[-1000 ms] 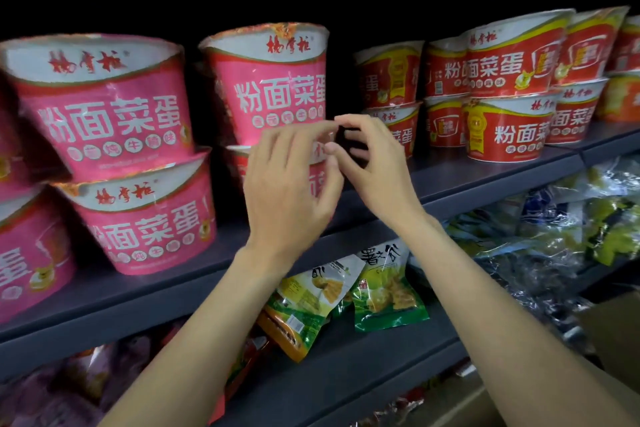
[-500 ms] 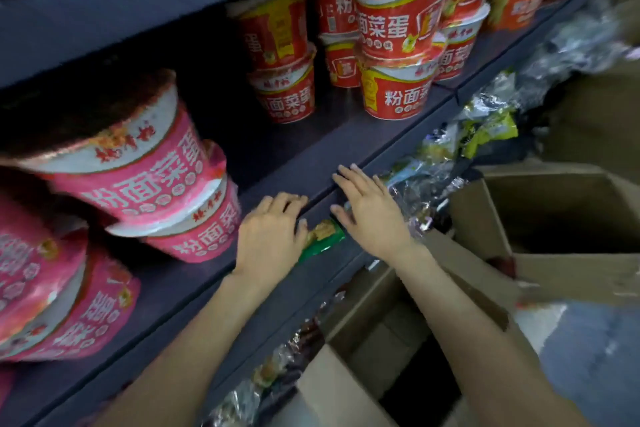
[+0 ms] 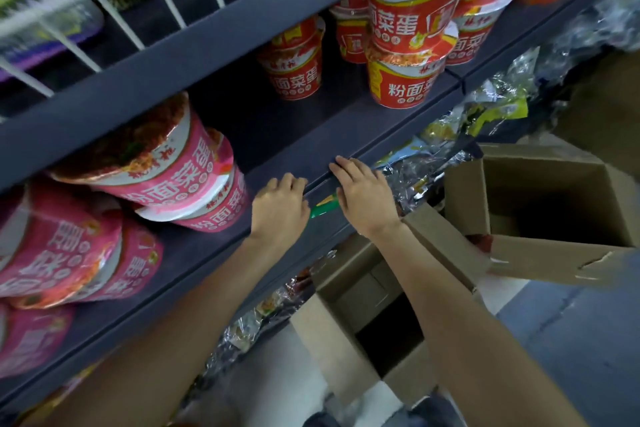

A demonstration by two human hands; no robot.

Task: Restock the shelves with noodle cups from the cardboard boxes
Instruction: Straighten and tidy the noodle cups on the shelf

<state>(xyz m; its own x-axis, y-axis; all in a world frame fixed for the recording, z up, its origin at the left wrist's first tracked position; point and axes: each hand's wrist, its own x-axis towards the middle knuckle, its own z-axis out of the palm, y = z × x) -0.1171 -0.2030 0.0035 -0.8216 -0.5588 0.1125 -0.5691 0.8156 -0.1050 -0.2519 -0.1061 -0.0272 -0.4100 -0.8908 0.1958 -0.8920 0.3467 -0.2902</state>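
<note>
Pink noodle cups (image 3: 166, 166): stacked, rims up, tilted | our left hand (image 3: 278, 208), right hand (image 3: 363, 191): flat, empty, touching shelf edge (image 3: 381, 146)

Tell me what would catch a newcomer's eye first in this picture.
Probably the pink noodle cups stacked at the left of the shelf, and the red noodle cups further right. Then the left hand and right hand resting on the shelf's front edge, above open cardboard boxes on the floor.

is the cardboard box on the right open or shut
Open. The cardboard box has its flaps folded outward, exposing a dark interior; whether any noodle cups remain inside cannot be told.
</note>
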